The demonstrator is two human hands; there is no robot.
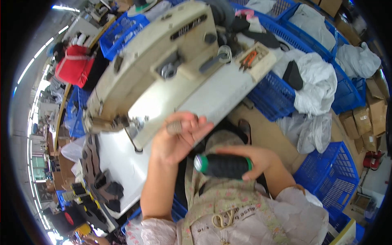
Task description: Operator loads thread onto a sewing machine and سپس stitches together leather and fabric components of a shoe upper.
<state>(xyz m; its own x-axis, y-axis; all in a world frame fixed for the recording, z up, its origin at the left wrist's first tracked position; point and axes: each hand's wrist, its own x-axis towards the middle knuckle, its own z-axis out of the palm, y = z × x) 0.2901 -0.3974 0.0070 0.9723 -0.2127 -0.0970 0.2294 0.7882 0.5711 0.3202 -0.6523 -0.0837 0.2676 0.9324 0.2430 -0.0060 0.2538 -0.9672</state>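
A large cone of black thread (225, 165) with green ends is in my right hand (263, 160). It lies on its side in front of my apron, my fingers and thumb around its right end. Up and to the left of the cone, my left hand (179, 138) is raised at the near edge of the sewing table, a ring on one finger. Its fingers curl in toward the thumb. Anything pinched there is too fine to make out. Beyond it stands a cream industrial sewing machine (139, 57), its needle end toward the left.
A tray with orange-handled snippers (249, 59) sits at the table's right end. Dark cut pieces (107, 190) lie on the left of the white tabletop (122, 159). Blue baskets (326, 173) and white fabric bundles (312, 83) stand at the right, near cardboard boxes (369, 116).
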